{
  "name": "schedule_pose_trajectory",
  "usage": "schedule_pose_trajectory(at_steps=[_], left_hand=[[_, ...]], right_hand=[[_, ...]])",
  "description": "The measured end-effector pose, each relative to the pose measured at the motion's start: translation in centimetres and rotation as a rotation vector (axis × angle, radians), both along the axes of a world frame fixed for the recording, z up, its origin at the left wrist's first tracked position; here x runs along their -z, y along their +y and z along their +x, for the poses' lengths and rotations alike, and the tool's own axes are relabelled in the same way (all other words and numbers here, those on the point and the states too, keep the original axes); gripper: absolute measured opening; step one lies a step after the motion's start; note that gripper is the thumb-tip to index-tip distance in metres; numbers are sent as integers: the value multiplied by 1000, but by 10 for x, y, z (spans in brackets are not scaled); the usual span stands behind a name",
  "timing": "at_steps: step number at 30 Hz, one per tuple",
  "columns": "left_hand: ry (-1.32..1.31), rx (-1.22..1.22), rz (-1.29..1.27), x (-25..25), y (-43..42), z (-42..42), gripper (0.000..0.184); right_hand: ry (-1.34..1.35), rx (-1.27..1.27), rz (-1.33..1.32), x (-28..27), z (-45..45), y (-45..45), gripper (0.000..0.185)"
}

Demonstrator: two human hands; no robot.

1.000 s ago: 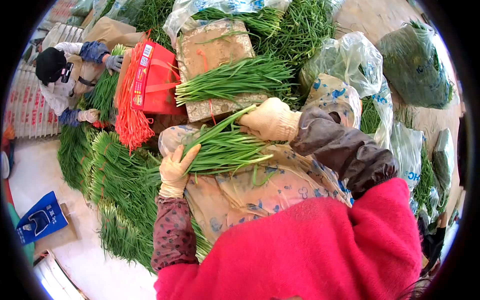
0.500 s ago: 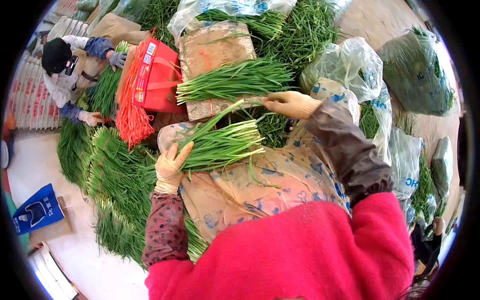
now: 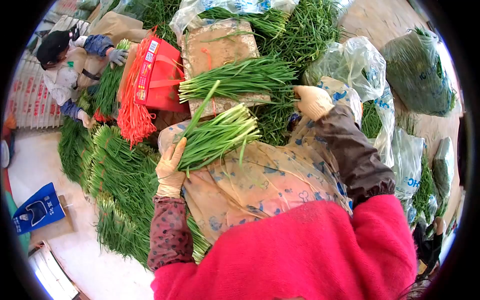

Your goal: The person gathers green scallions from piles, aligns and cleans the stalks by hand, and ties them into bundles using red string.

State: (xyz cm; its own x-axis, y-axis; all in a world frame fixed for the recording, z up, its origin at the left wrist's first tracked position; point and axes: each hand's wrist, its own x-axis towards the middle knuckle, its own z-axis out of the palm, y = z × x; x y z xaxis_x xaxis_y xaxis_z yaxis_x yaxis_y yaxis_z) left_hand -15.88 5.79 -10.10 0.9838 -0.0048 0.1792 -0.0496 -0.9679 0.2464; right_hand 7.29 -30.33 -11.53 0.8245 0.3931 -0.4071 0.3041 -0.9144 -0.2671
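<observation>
My left hand point(image 3: 170, 167), in a pale glove, is closed round a bunch of green chives point(image 3: 220, 136) above my lap. Their pale cut ends point right, and one stalk sticks up out of the bunch. My right hand point(image 3: 314, 102), also gloved, is curled with its fingertips together beside the loose greens. Whatever it pinches is too small to make out. Between my hands and farther off, another chive bunch point(image 3: 237, 79) lies across a worn board point(image 3: 215, 47), over a red tie strand point(image 3: 209, 59).
A red box point(image 3: 164, 82) hung with red ties point(image 3: 134, 120) stands left of the board. Tied chive bundles point(image 3: 120, 165) pile up at my left. A co-worker point(image 3: 65, 70) handles chives beyond them. Plastic bags point(image 3: 350, 67) of greens stand at right. A patterned plastic apron point(image 3: 260, 180) covers my lap.
My right hand has moved slightly right, and its outstretched fingers have curled in. The bunch in my left hand has tilted, its cut ends higher. The co-worker's head has turned.
</observation>
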Motion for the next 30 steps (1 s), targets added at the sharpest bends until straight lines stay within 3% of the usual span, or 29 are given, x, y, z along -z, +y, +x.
schedule_pose_trajectory(at_steps=[1,4,6,9,11,13,15,17,19,21,23,26,27,29,30], left_hand=[[-27,-21,-47,-2,-2,2,74],[-20,2,-72,-5,0,8,74],[-14,43,-95,-10,1,13,74],[46,68,-139,-16,-2,19,72],[72,60,-202,-17,-1,20,69],[70,92,-249,-16,5,20,66],[73,170,-293,-14,14,21,62],[128,129,-324,-13,17,18,60],[110,110,-448,-10,19,19,60],[135,58,-483,-13,17,18,61],[73,99,-460,-9,19,20,62],[105,74,-508,-13,13,22,66],[154,34,-590,-15,13,21,67],[185,45,-505,-10,20,20,67],[209,53,-424,-6,26,21,68]], right_hand=[[15,-81,-81,-15,-7,-5,45],[-381,-269,452,-45,-33,9,80],[-525,-443,604,-63,-48,40,85],[-747,-732,815,-57,-62,83,39],[-631,-817,880,-49,-58,106,33],[45,-385,1047,-49,-57,109,32],[332,299,1544,-52,-52,117,20],[452,673,1592,-73,-30,96,22],[507,879,1745,-76,-12,71,20],[651,752,1724,-65,-10,48,22],[714,513,1389,-79,-32,52,24],[567,253,860,-100,-66,75,34],[21,110,727,-67,-76,95,37],[58,122,553,-70,-74,114,36],[221,145,706,-58,-68,120,34]])
